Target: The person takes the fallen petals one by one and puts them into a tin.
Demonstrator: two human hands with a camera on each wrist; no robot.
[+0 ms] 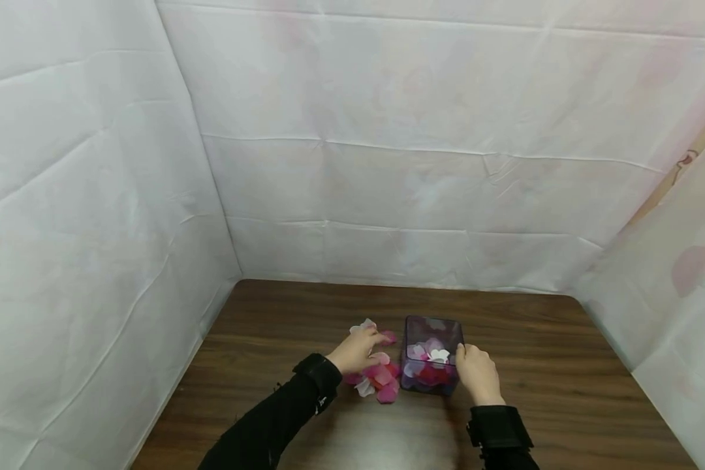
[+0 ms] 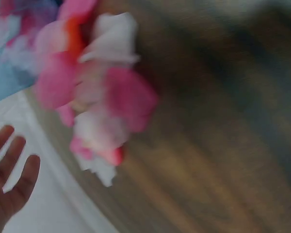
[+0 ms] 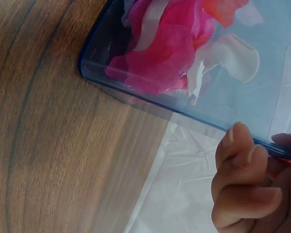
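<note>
A clear, bluish-purple plastic box [image 1: 427,328] stands on the wooden table with pink, red and white artificial flower petals [image 3: 155,58] inside. My right hand [image 1: 478,373] pinches the box's right rim; in the right wrist view its thumb and fingers [image 3: 240,150] lie on either side of that edge. Left of the box is a loose pile of pink and white petals [image 1: 380,376]. Over this pile my left hand [image 1: 357,350] reaches with its fingers extended. The left wrist view shows the left hand [image 2: 12,182] with fingers spread apart, beside the blurred petals [image 2: 104,92].
Brown wooden table [image 1: 305,307] surface surrounds the box and petals. White creased cloth [image 1: 388,189] hangs behind the table and along both sides. Each wrist wears a black band [image 1: 320,375].
</note>
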